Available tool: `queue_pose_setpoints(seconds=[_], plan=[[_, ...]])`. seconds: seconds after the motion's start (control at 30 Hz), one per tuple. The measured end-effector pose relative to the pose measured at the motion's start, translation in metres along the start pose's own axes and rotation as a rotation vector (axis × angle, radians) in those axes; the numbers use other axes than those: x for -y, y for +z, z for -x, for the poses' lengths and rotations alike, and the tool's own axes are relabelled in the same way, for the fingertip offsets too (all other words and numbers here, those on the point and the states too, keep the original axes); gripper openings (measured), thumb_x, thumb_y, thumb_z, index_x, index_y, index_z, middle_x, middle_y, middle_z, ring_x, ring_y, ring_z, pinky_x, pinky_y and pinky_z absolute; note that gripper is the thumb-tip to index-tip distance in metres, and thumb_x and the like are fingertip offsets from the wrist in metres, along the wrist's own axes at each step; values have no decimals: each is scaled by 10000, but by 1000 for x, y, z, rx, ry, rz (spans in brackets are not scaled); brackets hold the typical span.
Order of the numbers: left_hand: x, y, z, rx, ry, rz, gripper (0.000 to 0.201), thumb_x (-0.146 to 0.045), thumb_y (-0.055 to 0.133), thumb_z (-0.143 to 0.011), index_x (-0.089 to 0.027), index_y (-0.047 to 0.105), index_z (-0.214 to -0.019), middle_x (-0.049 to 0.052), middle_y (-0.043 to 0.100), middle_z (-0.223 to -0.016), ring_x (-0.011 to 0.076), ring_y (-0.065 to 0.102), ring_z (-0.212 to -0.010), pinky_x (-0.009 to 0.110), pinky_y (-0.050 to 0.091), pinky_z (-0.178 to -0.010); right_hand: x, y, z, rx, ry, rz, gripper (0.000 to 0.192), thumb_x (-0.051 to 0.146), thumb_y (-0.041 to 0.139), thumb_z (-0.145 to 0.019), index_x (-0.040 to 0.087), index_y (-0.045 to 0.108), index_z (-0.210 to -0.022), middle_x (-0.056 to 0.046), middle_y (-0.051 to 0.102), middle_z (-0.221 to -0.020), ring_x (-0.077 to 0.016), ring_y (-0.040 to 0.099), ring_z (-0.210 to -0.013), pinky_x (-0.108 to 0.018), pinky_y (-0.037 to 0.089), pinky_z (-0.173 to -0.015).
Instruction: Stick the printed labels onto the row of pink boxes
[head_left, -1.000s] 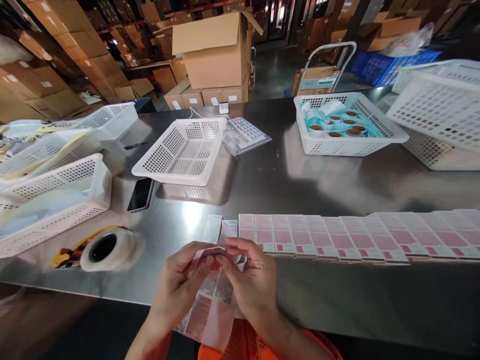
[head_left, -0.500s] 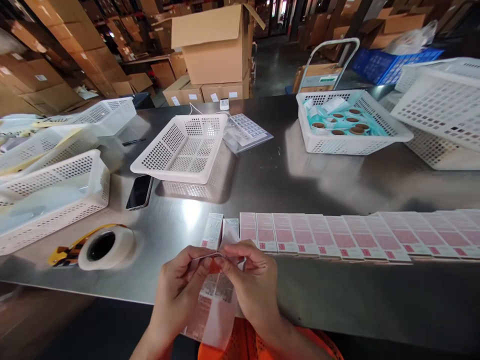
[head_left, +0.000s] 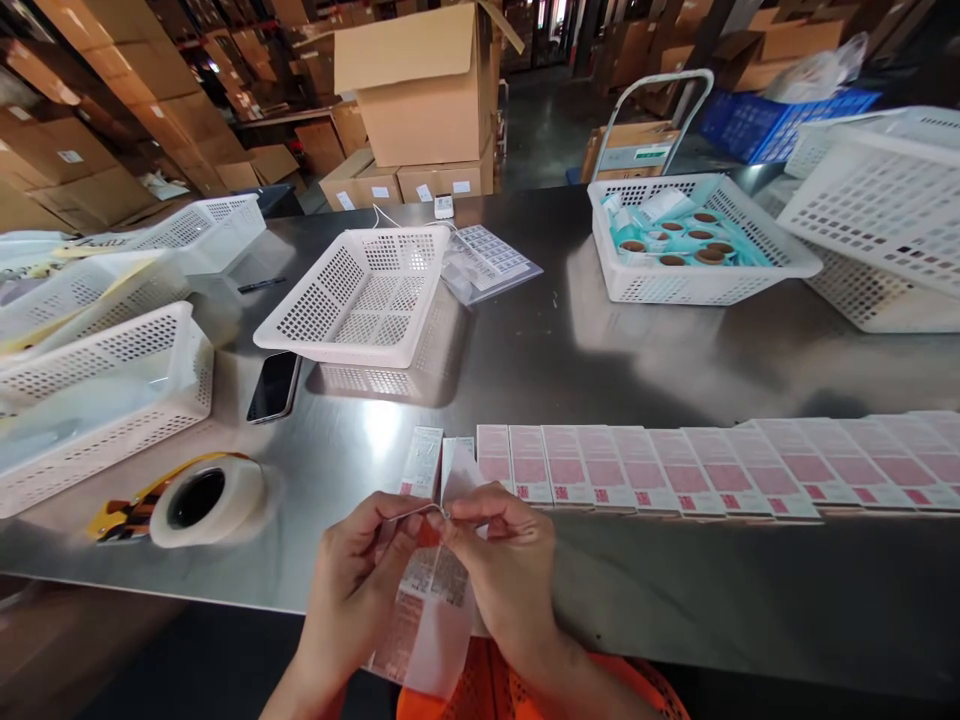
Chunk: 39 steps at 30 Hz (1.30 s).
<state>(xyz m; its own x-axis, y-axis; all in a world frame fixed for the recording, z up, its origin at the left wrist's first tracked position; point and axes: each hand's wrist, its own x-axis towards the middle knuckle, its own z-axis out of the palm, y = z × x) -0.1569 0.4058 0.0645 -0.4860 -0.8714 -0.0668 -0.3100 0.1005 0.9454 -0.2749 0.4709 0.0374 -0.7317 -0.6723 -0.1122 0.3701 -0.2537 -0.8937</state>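
Note:
At the table's front edge, my left hand [head_left: 358, 580] and my right hand [head_left: 504, 575] pinch the upper edge of a label strip [head_left: 426, 640] between thumbs and forefingers. Printed reddish and grey patches show on the strip, beside a bare translucent part that hangs down. A pale, pointed flap of it [head_left: 461, 472] sticks up behind my right fingers. Just beyond my fingertips lies a narrow white printed box [head_left: 422, 457]. To the right, a long row of white and pink printed boxes [head_left: 607, 470] lies side by side, near my right hand.
A tape roll [head_left: 206, 502] with a yellow tape cutter [head_left: 120, 515] and a phone [head_left: 274, 387] lie left. Behind is a white basket [head_left: 409, 352]; another basket [head_left: 667, 290] holds teal-wrapped rolls. Further baskets [head_left: 105, 435] line the left side. A cardboard box [head_left: 420, 120] stands beyond the table.
The view has shifted slightly, so the table items sit a little further left. Both hands keep their pinch on the label strip, with its upper edge and flap slightly moved.

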Motion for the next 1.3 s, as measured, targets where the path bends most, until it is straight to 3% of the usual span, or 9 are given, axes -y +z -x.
queue_pose_setpoints(seconds=[0.23, 0.43, 0.77, 1.03, 1.3], plan=[[-9, 7, 4, -112, -40, 117, 194, -380, 698, -827, -195, 727, -875, 61, 764, -907, 217, 718, -874, 280, 594, -758, 3, -3, -7, 137, -92, 125, 223, 142, 788, -690, 274, 799, -869, -20, 714, -808, -141, 658, -698, -237, 562, -607], [-2, 2, 0, -6, 33, 66, 172, -347, 671, -856, -183, 710, -889, 71, 756, -906, 205, 711, -813, 285, 593, -729, 5, -1, -7, 106, -92, 177, 110, 160, 782, -693, 246, 777, -763, -13, 697, -751, -133, 636, -653, -222, 542, -569], [-3, 2, -2, -13, 55, 35, 166, -342, 659, -866, -187, 715, -886, 64, 759, -900, 193, 709, -804, 265, 580, -728, 5, 4, -5, 38, -103, 144, 116, 123, 773, -690, 231, 741, -716, 2, 682, -720, -123, 625, -626, -212, 522, -551], [-4, 1, -2, 5, -5, 78, 164, -339, 663, -866, -200, 711, -937, 50, 753, -922, 193, 702, -852, 265, 578, -776, -1, -2, -2, 18, -474, 392, 151, 152, 748, -809, 283, 744, -883, -3, 736, -813, -178, 684, -754, -317, 542, -695], [-19, -10, -11, 95, -43, 290, 206, -386, 674, -857, -188, 681, -913, 25, 691, -856, 152, 611, -785, 221, 501, -738, 3, -8, -6, 227, -671, 678, 140, 207, 598, -945, 273, 696, -871, -10, 762, -1062, -197, 713, -990, -368, 436, -888]])
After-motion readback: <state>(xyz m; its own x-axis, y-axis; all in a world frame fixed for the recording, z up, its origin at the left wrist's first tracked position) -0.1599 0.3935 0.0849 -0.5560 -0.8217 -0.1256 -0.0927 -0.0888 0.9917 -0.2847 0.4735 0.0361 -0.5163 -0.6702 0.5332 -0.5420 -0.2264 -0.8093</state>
